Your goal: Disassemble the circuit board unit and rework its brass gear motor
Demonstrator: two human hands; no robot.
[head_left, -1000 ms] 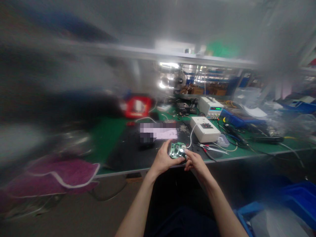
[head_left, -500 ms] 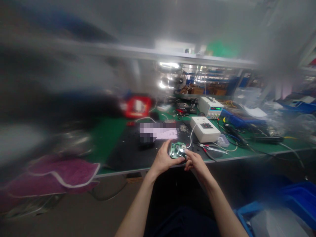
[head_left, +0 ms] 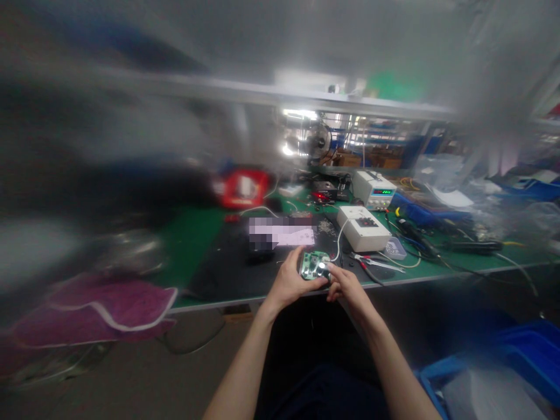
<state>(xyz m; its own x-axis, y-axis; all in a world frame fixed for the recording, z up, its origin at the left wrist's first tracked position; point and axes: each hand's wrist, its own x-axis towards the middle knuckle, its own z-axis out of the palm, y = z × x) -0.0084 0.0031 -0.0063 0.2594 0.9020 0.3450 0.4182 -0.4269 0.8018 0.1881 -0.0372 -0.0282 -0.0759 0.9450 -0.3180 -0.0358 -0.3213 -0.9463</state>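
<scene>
A green circuit board (head_left: pixel 313 266) is held over the front edge of the black mat. My left hand (head_left: pixel 289 279) grips it, fingers along the far left side and thumb across the near edge. At the board's right side is my right hand (head_left: pixel 345 283), with its index fingertip on the board and the other fingers curled in below. A white cable (head_left: pixel 339 242) runs from near the board's right corner up to a white box (head_left: pixel 364 228). The board's underside is hidden.
Red-handled pliers (head_left: pixel 364 263) and a small clear tray of parts (head_left: pixel 394 248) lie to the right. Behind stands a power supply (head_left: pixel 375 190) with a lit display. A purple cloth (head_left: pixel 109 303) hangs at the left; a blue bin (head_left: pixel 444 370) stands low right.
Both hands and the circuit board stay almost where they were. The green digits on the power supply's display differ.
</scene>
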